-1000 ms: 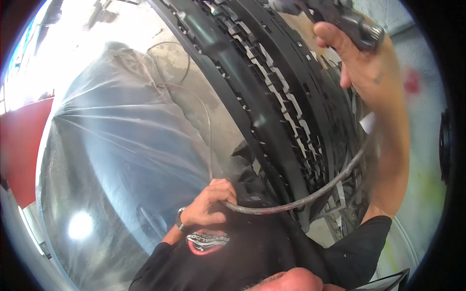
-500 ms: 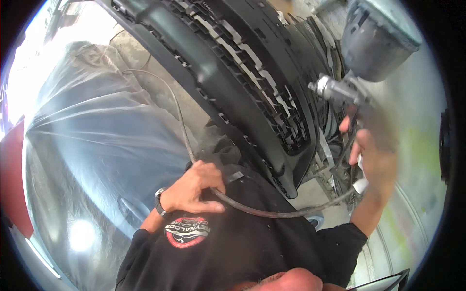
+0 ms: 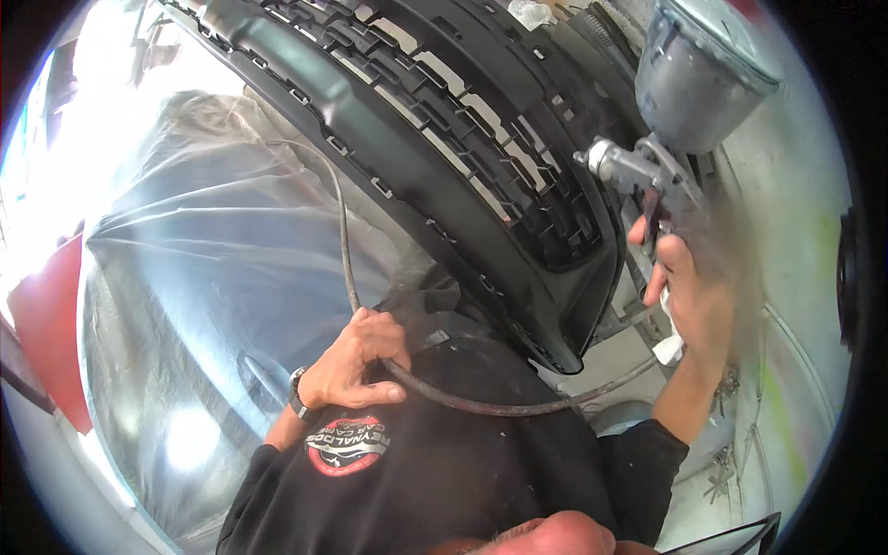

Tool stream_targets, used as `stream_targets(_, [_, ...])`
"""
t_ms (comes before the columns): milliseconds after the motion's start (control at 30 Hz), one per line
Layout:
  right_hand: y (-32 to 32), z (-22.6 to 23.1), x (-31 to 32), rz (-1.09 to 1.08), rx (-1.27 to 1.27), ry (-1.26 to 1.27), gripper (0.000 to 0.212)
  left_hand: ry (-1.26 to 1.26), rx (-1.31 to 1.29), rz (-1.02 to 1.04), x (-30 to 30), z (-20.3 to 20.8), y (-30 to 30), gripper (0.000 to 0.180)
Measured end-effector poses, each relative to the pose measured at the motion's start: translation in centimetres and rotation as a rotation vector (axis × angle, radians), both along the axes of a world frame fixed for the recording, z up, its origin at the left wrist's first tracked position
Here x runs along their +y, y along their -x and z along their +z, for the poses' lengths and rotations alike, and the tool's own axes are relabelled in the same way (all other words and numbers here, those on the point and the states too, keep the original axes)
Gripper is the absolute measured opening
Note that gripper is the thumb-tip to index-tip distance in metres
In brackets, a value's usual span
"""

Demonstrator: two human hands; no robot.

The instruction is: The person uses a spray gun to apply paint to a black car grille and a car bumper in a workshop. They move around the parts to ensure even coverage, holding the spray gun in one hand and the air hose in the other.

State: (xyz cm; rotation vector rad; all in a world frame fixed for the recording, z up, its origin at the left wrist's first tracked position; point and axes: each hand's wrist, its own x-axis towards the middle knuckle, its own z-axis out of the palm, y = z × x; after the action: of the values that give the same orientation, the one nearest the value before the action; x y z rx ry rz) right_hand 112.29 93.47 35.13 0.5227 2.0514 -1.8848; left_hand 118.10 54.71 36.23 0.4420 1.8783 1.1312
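My right hand (image 3: 689,277) grips a metal spray gun (image 3: 638,171) by its handle, with the fingers curled at the trigger. A large grey paint cup (image 3: 703,88) sits on top of the gun, whose nozzle points left over a black car bumper (image 3: 388,166). The bumper, with its open grille lattice, slants across the upper middle. From the gun's handle an air hose (image 3: 518,407) loops down in front of my body to my left hand (image 3: 361,361). That hand is closed around the hose, with a dark watch on its wrist. White material shows at the handle's lower end.
Clear plastic sheeting (image 3: 222,277) covers a bluish car body at the left, beside a red panel (image 3: 51,324). A pale wall (image 3: 795,277) with yellowish overspray rises on the right. The hose continues past my left hand toward the far left.
The spray gun and my right hand have shifted slightly left. In the picture, the bumper's near end sits a little further right and the covered car has moved right. Both grips stay the same.
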Motion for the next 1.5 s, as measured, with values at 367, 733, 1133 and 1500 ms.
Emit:
stream_targets(367, [0.2,-0.6,-1.8,0.14,-0.012,0.208,0.049,0.038,0.024,0.051,-0.5,0.4,-1.4,0.057])
stream_targets(733, [-0.9,0.0,-1.5,0.118,-0.037,0.124,0.051,-0.042,0.003,0.043,-0.5,-0.2,-1.3,0.058])
stream_targets(1133, [-7.5,2.5,-0.9,-0.083,-0.067,-0.11,0.054,-0.163,-0.005,-0.096,-0.8,-1.9,-1.0,0.055])
stream_targets(1500, [-6.3,-0.6,0.5,-0.26,-0.033,-0.224,0.044,-0.089,0.025,-0.071,-1.3,-1.8,-2.0,0.058])
